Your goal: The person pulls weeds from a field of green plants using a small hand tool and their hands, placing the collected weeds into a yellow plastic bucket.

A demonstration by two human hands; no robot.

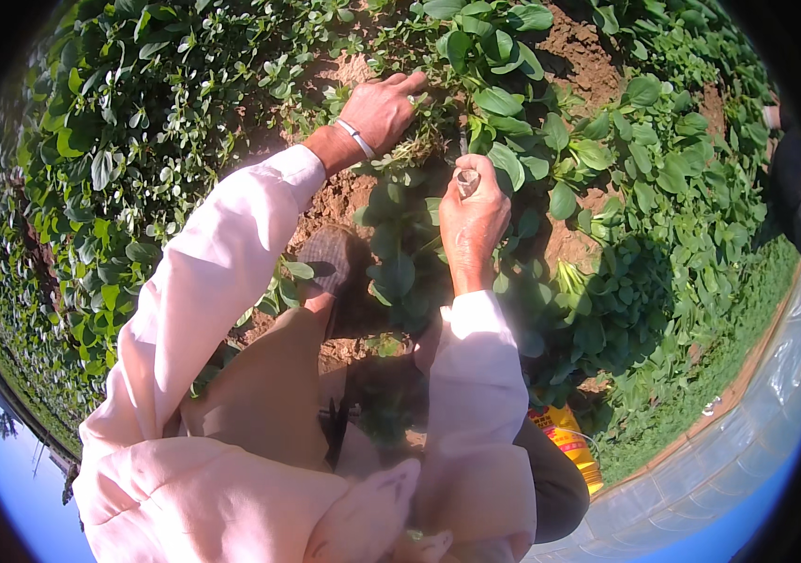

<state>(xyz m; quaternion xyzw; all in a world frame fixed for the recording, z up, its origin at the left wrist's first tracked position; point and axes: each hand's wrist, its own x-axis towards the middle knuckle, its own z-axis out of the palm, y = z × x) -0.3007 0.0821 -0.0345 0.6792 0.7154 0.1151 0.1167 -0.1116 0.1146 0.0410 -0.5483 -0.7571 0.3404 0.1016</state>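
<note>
My left hand (382,114), with a pale bracelet at the wrist, is closed around low green weeds (419,148); its fingertips are partly lost among the leaves. A tuft of paler stems shows beneath it. To the right and a little nearer, my right hand (474,218) grips a hand tool by its round wooden handle (467,182). A thin metal part of the tool runs forward into the plants, where its working end is hidden. Broad-leaved leafy greens (504,98) grow right beside both hands.
Small-leaved weeds (166,122) spread thickly to the left. Brown soil (581,56) shows between plants. My shoe (327,258) stands among the greens. A yellow bag (565,433) lies by my right knee. Plastic sheeting (701,479) edges the plot; a dark-clothed person (794,188) is far right.
</note>
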